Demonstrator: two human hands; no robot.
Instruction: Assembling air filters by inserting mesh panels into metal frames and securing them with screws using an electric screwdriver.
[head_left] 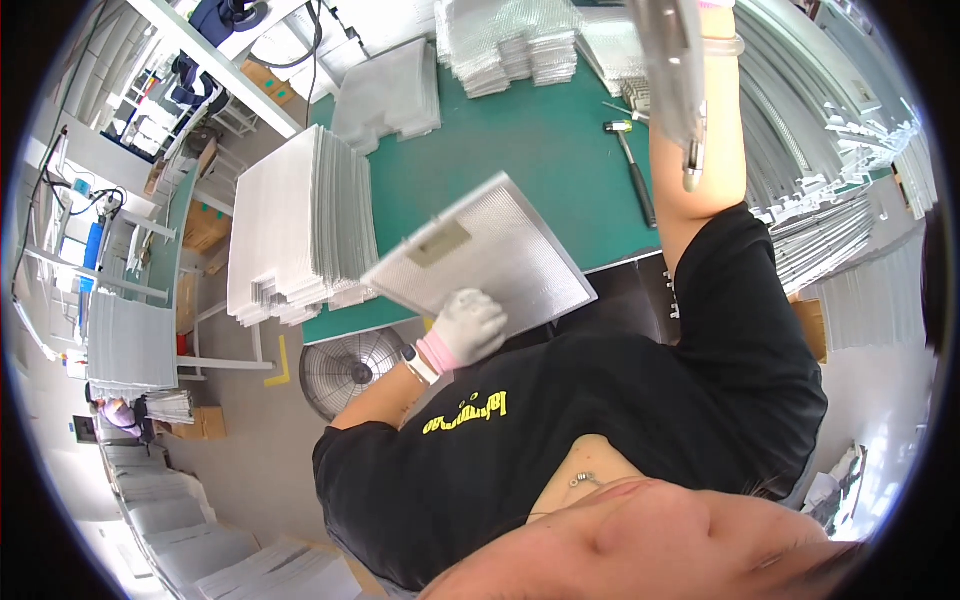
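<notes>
**Left hand** (468, 325): white knit glove with a pink cuff, a watch (413, 362) at the wrist. It is closed on the near edge of the mesh panel, fingers curled over the top face.

**Mesh panel** (480, 258): square, silver, fine mesh in a thin metal frame, with a dull rectangular patch near its far left corner. It is held tilted over the near edge of the green table (540, 150), supported only at the gripped edge.

**Right hand**: cut off by the far edge of the view. Only the bare forearm (700, 150) shows, raised beside a long metal strip (675, 80). Whether the hand holds the strip cannot be told.

**Handling note (judgement)**: a one-edge grip leaves most of the panel unsupported. Pressure belongs on the frame rather than the mesh, which probably dents easily, and the panel's left corner needs room beside the stack.

**Surroundings**:
- Stack of like panels (300, 225), standing on the table's left end, just beside the held panel.
- Hammer (630, 165), lying on the table to the right.
- Further mesh stacks (510, 45) at the far side.
- Bundled metal profiles (830, 130) at the right.
- Floor fan (350, 368) below the table's near left corner.
</notes>
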